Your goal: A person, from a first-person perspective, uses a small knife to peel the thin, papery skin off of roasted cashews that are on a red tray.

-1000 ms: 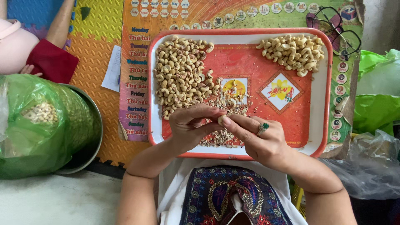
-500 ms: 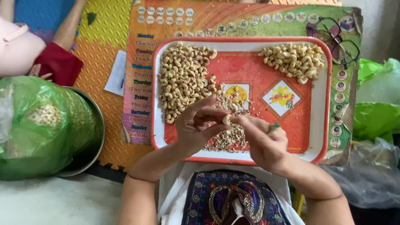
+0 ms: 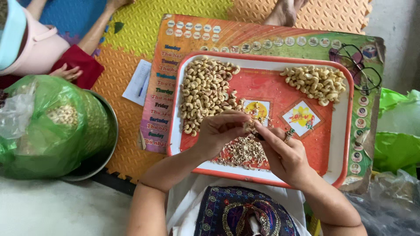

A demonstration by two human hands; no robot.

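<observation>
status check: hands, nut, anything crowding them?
Left hand and right hand pinch one cashew together. Over red tray, above husk pile. Nothing crowding.

Both forearms bare to the elbow; no sleeves, watch or bracelets seen. Left hand point(image 3: 218, 131): no rings visible. Right hand point(image 3: 284, 153): one ring point(image 3: 289, 133) on a finger, metal band with a dark green stone. Near edge, at the lap: white garment point(image 3: 188, 209) under a dark purple cloth point(image 3: 236, 214) embroidered with ornate gold and red patterns.
</observation>
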